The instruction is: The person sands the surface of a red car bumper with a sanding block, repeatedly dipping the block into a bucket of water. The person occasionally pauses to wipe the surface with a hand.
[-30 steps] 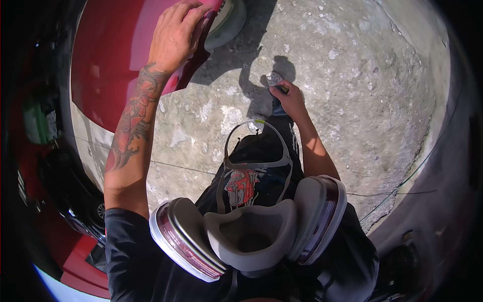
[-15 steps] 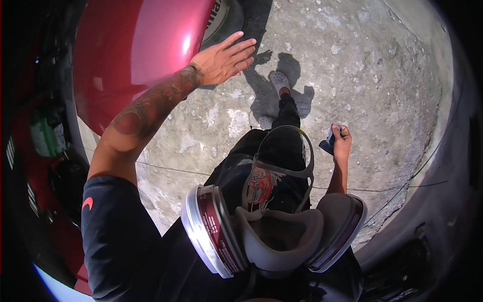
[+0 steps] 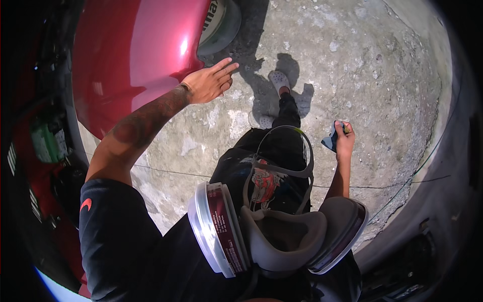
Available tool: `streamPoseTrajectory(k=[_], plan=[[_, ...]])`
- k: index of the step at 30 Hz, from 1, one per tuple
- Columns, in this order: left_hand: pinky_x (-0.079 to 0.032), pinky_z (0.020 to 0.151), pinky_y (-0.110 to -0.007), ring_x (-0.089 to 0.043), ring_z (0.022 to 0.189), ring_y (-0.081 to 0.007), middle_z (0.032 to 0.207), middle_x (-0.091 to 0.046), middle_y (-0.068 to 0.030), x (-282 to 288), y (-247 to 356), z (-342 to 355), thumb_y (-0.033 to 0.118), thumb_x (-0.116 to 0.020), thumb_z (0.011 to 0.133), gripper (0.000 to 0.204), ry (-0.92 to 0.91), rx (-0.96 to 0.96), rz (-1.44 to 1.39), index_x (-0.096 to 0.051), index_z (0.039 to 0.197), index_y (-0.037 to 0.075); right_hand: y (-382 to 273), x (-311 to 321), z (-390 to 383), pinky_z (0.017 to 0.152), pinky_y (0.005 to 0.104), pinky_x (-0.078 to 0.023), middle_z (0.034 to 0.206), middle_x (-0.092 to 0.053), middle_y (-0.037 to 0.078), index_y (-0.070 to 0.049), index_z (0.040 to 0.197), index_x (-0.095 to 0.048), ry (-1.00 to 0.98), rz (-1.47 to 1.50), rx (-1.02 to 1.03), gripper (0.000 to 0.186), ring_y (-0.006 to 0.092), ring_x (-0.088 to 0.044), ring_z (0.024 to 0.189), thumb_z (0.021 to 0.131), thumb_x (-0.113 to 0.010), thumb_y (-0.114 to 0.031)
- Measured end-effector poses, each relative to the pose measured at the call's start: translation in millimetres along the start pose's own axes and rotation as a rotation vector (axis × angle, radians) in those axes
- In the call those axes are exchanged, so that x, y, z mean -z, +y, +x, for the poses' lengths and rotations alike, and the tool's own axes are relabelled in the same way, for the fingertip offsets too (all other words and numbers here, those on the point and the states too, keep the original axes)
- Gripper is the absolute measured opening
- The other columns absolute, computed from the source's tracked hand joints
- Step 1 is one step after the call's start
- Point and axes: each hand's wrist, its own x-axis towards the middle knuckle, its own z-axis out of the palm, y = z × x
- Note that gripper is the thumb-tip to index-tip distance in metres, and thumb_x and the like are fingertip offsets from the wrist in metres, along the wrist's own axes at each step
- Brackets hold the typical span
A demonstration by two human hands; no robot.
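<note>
My left hand (image 3: pixel 209 83) is held at the edge of a glossy red car body panel (image 3: pixel 110 65), fingers stretched out with nothing in them. Whether the palm touches the panel cannot be made out. Low on the right, my right hand (image 3: pixel 345 143) pinches a folded dark blue-grey sheet (image 3: pixel 330 141). A small yellowish bit shows by its fingers; the sheet's exact kind is unclear. A grey respirator (image 3: pixel 284 256) with two round maroon-labelled filters hangs before my chest.
A round pale-green bucket (image 3: pixel 221 32) shows under the panel's far edge. My feet in pale clogs (image 3: pixel 279 82) are on rough concrete (image 3: pixel 352 75). A thin dark cord (image 3: pixel 382 186) crosses the ground. A green container (image 3: pixel 49 138) is at the far left, near dark red bodywork.
My left hand has moved slightly nearer and to the left, along the panel's edge, and its fingers have bent a little. My right hand still holds the sheet, barely shifted.
</note>
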Motion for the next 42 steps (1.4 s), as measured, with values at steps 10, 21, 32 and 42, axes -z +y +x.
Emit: streamPoseTrajectory(k=[10, 21, 32, 42], plan=[[-0.022, 0.116, -0.049, -0.038, 0.135, -0.0307, 0.124, -0.057, -0.0142, -36.3, 102.6, -55.3, 0.05, -0.053, 0.092, 0.059, -0.238, 0.192, -0.647, -0.049, 0.134, 0.009, 42.1, 30.5, -3.8, 0.056, 0.0222, -0.036, 0.068, -0.053, -0.006, -0.006, 0.084, -0.06, -0.043, -0.022, -0.085, 0.018, 0.0043, -0.043, 0.061, 0.089, -0.071, -0.02], [-0.043, 0.1, -0.039, -0.059, 0.116, -0.0309, 0.123, -0.062, -0.0203, -13.9, 327.4, -45.1, 0.032, -0.059, 0.094, 0.048, 0.077, 0.804, -2.427, -0.053, 0.131, 0.002, 105.8, 56.3, 23.9, 0.074, 0.0332, -0.05, 0.091, -0.071, 0.014, 0.001, 0.101, -0.069, -0.107, -0.539, -0.289, 0.037, 0.0227, -0.067, 0.082, 0.075, -0.074, -0.024], [-0.049, 0.076, -0.026, -0.059, 0.081, -0.0107, 0.088, -0.068, -0.0051, -24.3, 164.4, -33.0, 0.029, -0.065, 0.094, 0.036, 0.846, 1.579, -1.904, -0.065, 0.109, -0.004, -99.6, -222.5, -5.4, 0.067, 0.0332, -0.047, 0.075, -0.065, 0.011, -0.001, 0.096, -0.065, -0.53, -0.203, 0.366, 0.031, 0.0197, -0.059, 0.068, 0.081, -0.073, -0.027], [-0.053, 0.069, -0.032, -0.068, 0.073, -0.019, 0.089, -0.071, -0.0176, -25.7, 240.1, -33.4, 0.025, -0.069, 0.089, 0.034, 0.395, 1.545, -1.776, -0.066, 0.112, 0.0, -145.9, -315.9, -46.9, 0.063, 0.0261, -0.045, 0.073, -0.063, 0.003, 0.001, 0.093, -0.064, -0.691, 0.349, 0.352, 0.024, 0.007, -0.052, 0.069, 0.086, -0.072, -0.021]])
